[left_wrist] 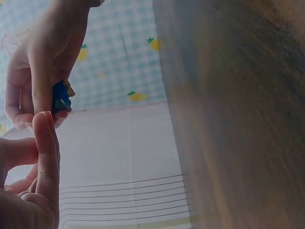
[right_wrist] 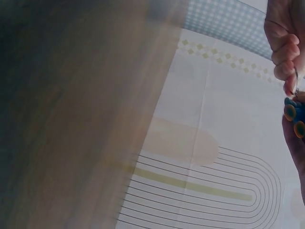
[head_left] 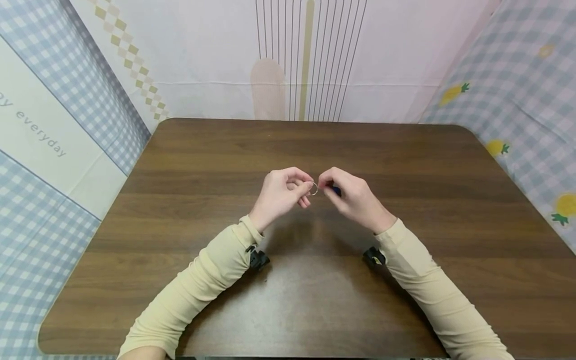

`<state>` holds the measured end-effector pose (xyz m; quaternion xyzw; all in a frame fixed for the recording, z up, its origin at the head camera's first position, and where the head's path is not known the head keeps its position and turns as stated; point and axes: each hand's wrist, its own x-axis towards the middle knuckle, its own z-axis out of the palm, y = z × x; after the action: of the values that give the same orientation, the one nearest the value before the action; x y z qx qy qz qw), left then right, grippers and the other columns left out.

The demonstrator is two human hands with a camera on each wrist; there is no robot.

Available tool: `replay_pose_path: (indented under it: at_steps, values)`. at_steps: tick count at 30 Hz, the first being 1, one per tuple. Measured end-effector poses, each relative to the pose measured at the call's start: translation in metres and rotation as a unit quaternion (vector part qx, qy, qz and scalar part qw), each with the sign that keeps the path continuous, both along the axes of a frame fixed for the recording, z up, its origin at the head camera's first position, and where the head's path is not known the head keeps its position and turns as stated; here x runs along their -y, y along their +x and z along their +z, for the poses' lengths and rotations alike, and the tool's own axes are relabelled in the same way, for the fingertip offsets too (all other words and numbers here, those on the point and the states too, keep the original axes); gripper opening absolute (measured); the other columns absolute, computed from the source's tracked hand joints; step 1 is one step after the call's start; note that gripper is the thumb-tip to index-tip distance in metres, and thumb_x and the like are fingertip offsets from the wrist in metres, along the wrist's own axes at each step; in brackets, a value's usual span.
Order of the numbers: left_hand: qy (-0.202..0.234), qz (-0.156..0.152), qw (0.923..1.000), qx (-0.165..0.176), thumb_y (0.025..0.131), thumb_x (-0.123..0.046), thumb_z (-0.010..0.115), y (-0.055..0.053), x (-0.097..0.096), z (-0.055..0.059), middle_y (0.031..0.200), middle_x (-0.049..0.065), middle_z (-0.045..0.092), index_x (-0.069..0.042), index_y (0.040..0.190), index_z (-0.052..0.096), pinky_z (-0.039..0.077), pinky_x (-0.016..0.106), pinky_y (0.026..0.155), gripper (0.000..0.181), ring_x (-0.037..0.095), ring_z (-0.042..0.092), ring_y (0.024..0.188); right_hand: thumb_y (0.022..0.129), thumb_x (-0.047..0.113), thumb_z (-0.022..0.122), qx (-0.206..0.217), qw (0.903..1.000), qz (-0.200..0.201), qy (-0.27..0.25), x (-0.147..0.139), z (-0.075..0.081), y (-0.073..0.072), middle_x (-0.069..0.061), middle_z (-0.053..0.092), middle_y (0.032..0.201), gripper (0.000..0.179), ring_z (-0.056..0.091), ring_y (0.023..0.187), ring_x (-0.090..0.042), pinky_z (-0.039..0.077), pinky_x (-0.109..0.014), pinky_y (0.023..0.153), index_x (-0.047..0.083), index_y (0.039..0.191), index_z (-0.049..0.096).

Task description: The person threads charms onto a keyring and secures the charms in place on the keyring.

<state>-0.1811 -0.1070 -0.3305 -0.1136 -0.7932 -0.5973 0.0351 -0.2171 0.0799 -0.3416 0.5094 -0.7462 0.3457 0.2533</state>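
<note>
Above the table, my left hand (head_left: 280, 194) pinches a thin metal key ring (head_left: 316, 190) between thumb and forefinger. My right hand (head_left: 357, 196) is close on the other side of the ring, fingers curled around a small blue figure charm (head_left: 337, 191). In the right wrist view the charm (right_wrist: 295, 114) shows blue with round orange-yellow parts, and a bit of metal link runs from it toward the left fingers (right_wrist: 285, 69). Its blue body (left_wrist: 60, 97) also peeks out from the right fingers in the left wrist view. Most of the charm is hidden by the right hand.
Below the hands spreads a brown wooden table (head_left: 288, 305) with rounded corners. A patterned white cloth (head_left: 207, 55) hangs behind it, and checked blue cloth (head_left: 508, 95) hangs at the sides. Each sleeved wrist carries a small black camera (head_left: 258, 258).
</note>
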Motion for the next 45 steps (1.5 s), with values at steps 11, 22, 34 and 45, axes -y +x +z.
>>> replay_pose_path:
  at_steps: [11, 22, 34, 45]
  values:
    - [-0.037, 0.005, 0.9992, -0.018, 0.092, -0.007, 0.064, 0.001, -0.002, 0.004, 0.074, 0.016, 0.071, 0.002, 0.097, 0.068, 0.058, 0.045, 0.061, 0.011, 0.01, 0.064, 0.051, 0.08, -0.012, 0.069, 0.1, 0.9948, -0.02, -0.001, -0.004, 0.006, 0.001, -0.006, 0.067, 0.082, 0.018, 0.064, 0.075, -0.012, 0.05, -0.011, 0.072, 0.002, 0.09, 0.063]
    - [-0.013, -0.028, 0.9995, -0.001, 0.09, -0.003, 0.064, -0.001, -0.001, 0.005, 0.073, 0.017, 0.069, 0.004, 0.095, 0.068, 0.058, 0.037, 0.057, 0.009, 0.011, 0.063, 0.05, 0.08, -0.012, 0.069, 0.117, 0.9928, -0.023, -0.011, -0.005, 0.01, -0.001, -0.004, 0.068, 0.081, 0.017, 0.06, 0.073, -0.007, 0.046, -0.008, 0.069, 0.002, 0.089, 0.063]
    - [-0.056, -0.02, 0.9982, -0.006, 0.091, -0.006, 0.065, -0.003, 0.002, 0.001, 0.078, 0.026, 0.069, 0.004, 0.097, 0.07, 0.052, 0.025, 0.054, 0.012, 0.011, 0.059, 0.052, 0.076, 0.0, 0.078, 0.078, 0.996, 0.002, 0.045, -0.006, 0.003, -0.004, -0.005, 0.068, 0.084, 0.021, 0.065, 0.076, -0.011, 0.056, -0.027, 0.069, 0.002, 0.093, 0.064]
    - [-0.122, -0.05, 0.9906, -0.038, 0.091, -0.007, 0.065, -0.001, 0.003, -0.002, 0.08, 0.015, 0.071, -0.004, 0.103, 0.055, 0.047, 0.021, 0.058, 0.016, 0.029, 0.064, 0.067, 0.076, -0.007, 0.076, 0.089, 0.9934, 0.037, 0.062, -0.007, -0.001, -0.007, -0.004, 0.071, 0.084, 0.021, 0.061, 0.071, -0.009, 0.049, -0.016, 0.064, 0.003, 0.094, 0.071]
